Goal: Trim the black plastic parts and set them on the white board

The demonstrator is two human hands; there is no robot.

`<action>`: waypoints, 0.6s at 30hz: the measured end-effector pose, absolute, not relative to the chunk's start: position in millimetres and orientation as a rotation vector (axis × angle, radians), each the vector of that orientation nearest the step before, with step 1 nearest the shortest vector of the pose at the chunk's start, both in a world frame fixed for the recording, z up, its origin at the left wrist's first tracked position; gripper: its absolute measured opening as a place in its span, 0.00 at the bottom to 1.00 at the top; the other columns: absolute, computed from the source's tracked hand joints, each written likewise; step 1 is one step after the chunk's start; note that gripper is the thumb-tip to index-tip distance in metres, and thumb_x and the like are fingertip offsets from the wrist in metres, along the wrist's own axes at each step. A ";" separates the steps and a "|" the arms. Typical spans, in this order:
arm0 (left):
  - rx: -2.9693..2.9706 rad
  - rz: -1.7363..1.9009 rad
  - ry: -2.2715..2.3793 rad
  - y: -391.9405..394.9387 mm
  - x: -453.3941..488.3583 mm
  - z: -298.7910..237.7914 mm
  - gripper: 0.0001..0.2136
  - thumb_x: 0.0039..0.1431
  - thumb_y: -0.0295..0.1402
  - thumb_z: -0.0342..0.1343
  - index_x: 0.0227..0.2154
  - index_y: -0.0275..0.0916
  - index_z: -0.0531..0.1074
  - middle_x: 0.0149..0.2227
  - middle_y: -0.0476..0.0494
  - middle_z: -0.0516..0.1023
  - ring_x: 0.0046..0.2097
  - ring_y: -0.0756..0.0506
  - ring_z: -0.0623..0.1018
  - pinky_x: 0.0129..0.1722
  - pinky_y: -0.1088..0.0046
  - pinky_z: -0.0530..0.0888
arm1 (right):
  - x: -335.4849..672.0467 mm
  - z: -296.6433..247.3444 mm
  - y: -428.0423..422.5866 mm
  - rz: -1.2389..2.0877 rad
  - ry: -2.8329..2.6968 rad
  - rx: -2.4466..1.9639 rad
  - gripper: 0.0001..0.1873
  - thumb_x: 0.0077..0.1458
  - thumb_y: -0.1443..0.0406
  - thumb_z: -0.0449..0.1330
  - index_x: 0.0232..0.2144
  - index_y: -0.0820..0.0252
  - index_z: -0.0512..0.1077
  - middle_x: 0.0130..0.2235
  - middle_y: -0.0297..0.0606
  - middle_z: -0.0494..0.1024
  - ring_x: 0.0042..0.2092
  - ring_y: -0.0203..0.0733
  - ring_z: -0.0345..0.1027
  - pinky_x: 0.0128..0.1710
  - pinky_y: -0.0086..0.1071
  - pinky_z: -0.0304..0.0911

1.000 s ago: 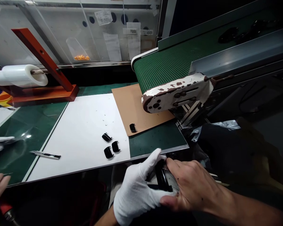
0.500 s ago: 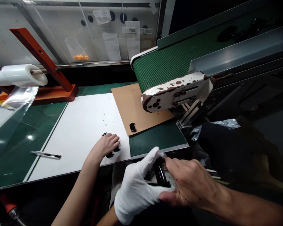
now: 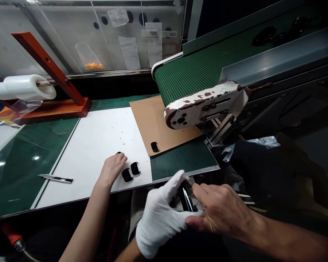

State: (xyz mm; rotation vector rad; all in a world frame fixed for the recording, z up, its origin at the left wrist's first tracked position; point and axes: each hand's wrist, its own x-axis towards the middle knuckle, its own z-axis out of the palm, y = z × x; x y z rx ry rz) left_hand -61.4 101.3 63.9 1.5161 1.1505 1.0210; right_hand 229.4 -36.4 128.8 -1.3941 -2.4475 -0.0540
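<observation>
My left hand, in a white cotton glove, and my bare right hand both grip a glossy black part low in the view. The fingers of both hands hide much of it. Up on a white sheet, two small black parts lie apart from my hands. A co-worker's bare hand rests on a third black part, nearly covering it.
A green conveyor belt with a stained white end plate overhangs a brown card holding a black part. A utility knife lies on the white sheet. Behind stands a film roll on an orange stand.
The co-worker's hand has shifted left off two black parts, which now show, and onto a third. The part in my hands has turned, showing a shiny face.
</observation>
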 end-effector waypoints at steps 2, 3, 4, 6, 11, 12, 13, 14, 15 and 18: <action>1.502 1.015 1.130 79.6 -40.6 73.7 0.09 0.41 0.33 0.69 0.27 0.42 0.74 0.28 0.50 0.78 0.49 0.37 0.78 0.47 0.66 0.78 | 229.6 127.1 -35.8 -0.033 -2.449 -1.395 0.43 0.58 0.41 0.26 0.21 0.61 0.69 0.17 0.36 0.69 0.18 0.37 0.64 0.20 0.33 0.41; 1.497 1.003 1.114 63.7 -25.1 77.9 0.13 0.41 0.34 0.69 0.32 0.42 0.76 0.31 0.49 0.79 0.48 0.37 0.78 0.48 0.65 0.78 | 229.8 126.0 -35.7 -0.018 -2.450 -1.398 0.43 0.58 0.40 0.26 0.21 0.61 0.69 0.17 0.36 0.69 0.18 0.37 0.64 0.20 0.33 0.41; 1.493 0.987 1.091 45.6 -7.4 81.3 0.19 0.40 0.34 0.70 0.39 0.41 0.75 0.35 0.48 0.80 0.48 0.37 0.78 0.49 0.64 0.78 | 230.2 124.9 -35.6 -0.004 -2.450 -1.402 0.44 0.58 0.40 0.26 0.21 0.61 0.68 0.17 0.36 0.69 0.18 0.37 0.64 0.19 0.33 0.40; 1.489 0.936 1.039 9.2 28.1 85.6 0.33 0.35 0.33 0.72 0.49 0.40 0.72 0.42 0.46 0.80 0.47 0.38 0.79 0.49 0.64 0.78 | 231.3 121.9 -36.0 0.029 -2.446 -1.412 0.44 0.58 0.40 0.26 0.20 0.61 0.68 0.16 0.36 0.69 0.17 0.37 0.64 0.19 0.34 0.40; 1.309 0.870 0.968 -30.5 70.1 84.8 0.37 0.43 0.28 0.69 0.58 0.42 0.63 0.51 0.44 0.76 0.52 0.41 0.76 0.56 0.67 0.72 | 233.3 113.5 -36.9 0.115 -2.436 -1.378 0.41 0.61 0.42 0.28 0.20 0.61 0.67 0.17 0.35 0.69 0.18 0.36 0.64 0.18 0.33 0.43; 1.280 0.891 0.956 -29.8 70.6 83.7 0.37 0.42 0.27 0.69 0.58 0.42 0.63 0.51 0.44 0.76 0.52 0.41 0.76 0.56 0.68 0.71 | 232.9 112.8 -36.9 0.110 -2.416 -1.370 0.40 0.61 0.42 0.29 0.20 0.61 0.67 0.17 0.35 0.69 0.18 0.37 0.64 0.19 0.33 0.45; 1.240 0.921 0.930 -28.2 70.2 82.7 0.38 0.41 0.26 0.70 0.58 0.43 0.63 0.51 0.45 0.76 0.52 0.42 0.76 0.57 0.68 0.71 | 232.0 112.8 -36.9 0.095 -2.386 -1.362 0.40 0.60 0.42 0.31 0.21 0.61 0.67 0.17 0.35 0.69 0.18 0.37 0.64 0.19 0.33 0.46; 1.187 0.958 0.889 -26.5 69.5 81.8 0.39 0.41 0.25 0.70 0.58 0.44 0.63 0.51 0.45 0.76 0.52 0.42 0.75 0.56 0.69 0.71 | 231.0 113.5 -37.0 0.074 -2.344 -1.351 0.38 0.60 0.41 0.33 0.21 0.61 0.67 0.17 0.35 0.68 0.18 0.37 0.63 0.19 0.32 0.48; 1.124 0.999 0.832 -25.3 69.0 81.1 0.39 0.41 0.24 0.70 0.58 0.46 0.63 0.51 0.45 0.76 0.53 0.42 0.75 0.55 0.70 0.72 | 229.9 115.0 -37.3 0.058 -2.291 -1.340 0.37 0.59 0.40 0.35 0.22 0.61 0.67 0.17 0.34 0.68 0.19 0.37 0.63 0.20 0.32 0.50; 0.973 1.122 0.642 -25.4 68.8 81.1 0.39 0.40 0.28 0.72 0.57 0.51 0.64 0.51 0.46 0.76 0.53 0.42 0.75 0.52 0.73 0.74 | 228.6 121.0 -40.3 0.160 -2.080 -1.361 0.36 0.52 0.35 0.41 0.25 0.61 0.65 0.19 0.32 0.66 0.19 0.35 0.60 0.21 0.30 0.53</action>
